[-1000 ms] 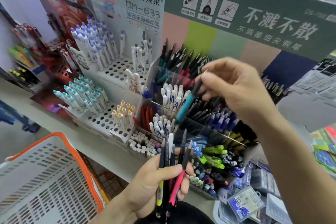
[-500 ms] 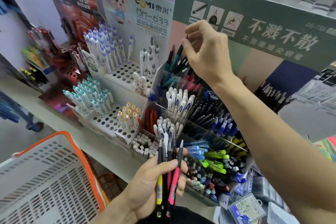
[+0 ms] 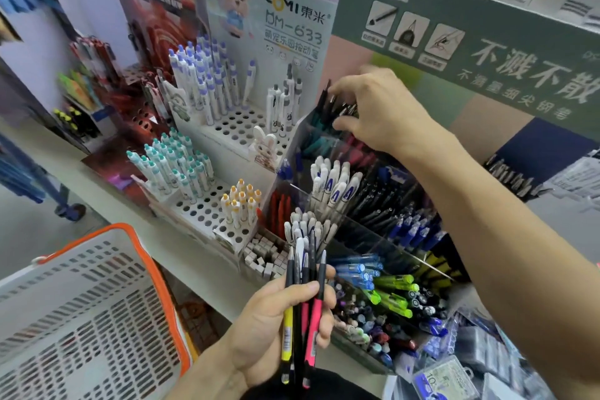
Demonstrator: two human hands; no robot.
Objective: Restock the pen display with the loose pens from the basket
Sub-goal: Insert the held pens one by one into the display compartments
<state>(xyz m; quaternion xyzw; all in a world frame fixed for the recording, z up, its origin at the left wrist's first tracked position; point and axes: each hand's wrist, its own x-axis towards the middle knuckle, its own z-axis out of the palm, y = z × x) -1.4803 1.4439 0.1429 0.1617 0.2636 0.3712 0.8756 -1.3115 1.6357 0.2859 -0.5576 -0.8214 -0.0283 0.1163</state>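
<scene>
Left hand [image 3: 279, 318] grips a pen bunch [image 3: 303, 305]; right hand [image 3: 373, 107] pinches pens [image 3: 337, 109] at the crowded display's [image 3: 373, 237] top-left compartment.

White shelf [image 3: 201, 265] carries a tray of small white erasers [image 3: 264, 253] at its front edge. Green header sign [image 3: 506, 52] with white Chinese lettering overhead. Clear plastic boxes [image 3: 444, 378] lower right. Rabbit cut-out [image 3: 264, 148] stands on perforated stand.
</scene>
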